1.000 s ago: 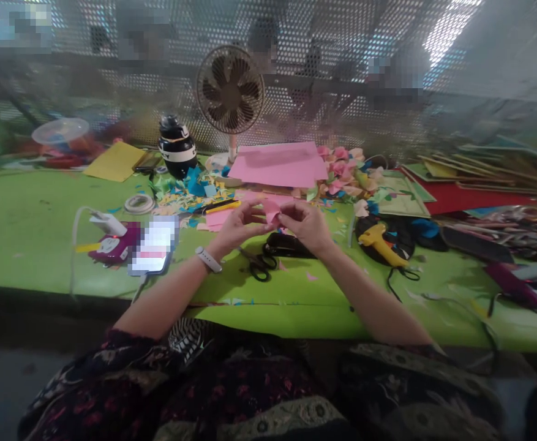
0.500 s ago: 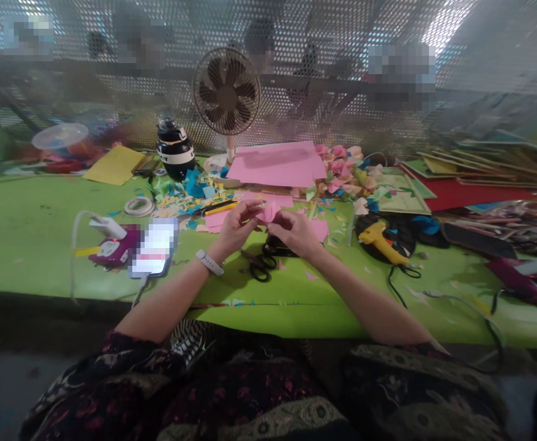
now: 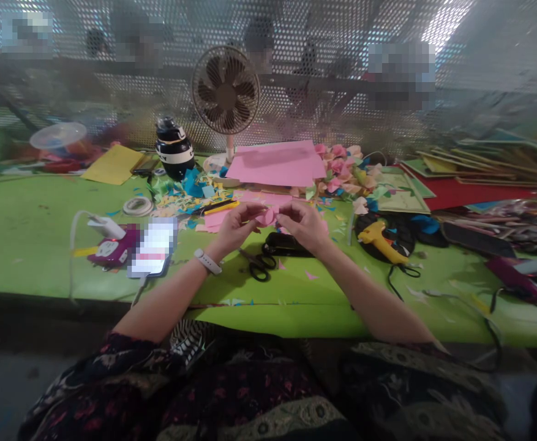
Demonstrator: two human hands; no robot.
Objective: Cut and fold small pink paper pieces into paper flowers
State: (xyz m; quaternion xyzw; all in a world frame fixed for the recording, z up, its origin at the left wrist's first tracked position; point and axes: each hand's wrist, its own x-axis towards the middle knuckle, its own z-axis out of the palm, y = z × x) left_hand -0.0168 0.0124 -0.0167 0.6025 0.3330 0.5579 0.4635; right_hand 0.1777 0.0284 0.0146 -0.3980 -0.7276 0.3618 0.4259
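Observation:
Between my two hands is a small pink paper flower [image 3: 268,215], held up over the green table. The fingertips of my left hand [image 3: 238,229] pinch its left side, and a white watch band circles that wrist. My right hand [image 3: 301,225] pinches the right side, its fingers partly covering the paper. Just below lie black-handled scissors [image 3: 261,266] and a black object [image 3: 284,245] partly under my right hand. Pink paper pieces [image 3: 215,222] and a yellow-and-black cutter [image 3: 222,207] rest behind my left hand.
Beyond my hands are pink sheets [image 3: 277,164], a heap of paper flowers [image 3: 341,165], coloured scraps and a fan [image 3: 226,92]. A yellow glue gun [image 3: 383,242] sits at right. At left are a phone [image 3: 155,245], a purple power strip [image 3: 116,248] and a tape roll [image 3: 138,206].
My right hand has shifted slightly to the right and turned, uncovering more of the black object below. The pink paper has changed shape slightly between my fingers.

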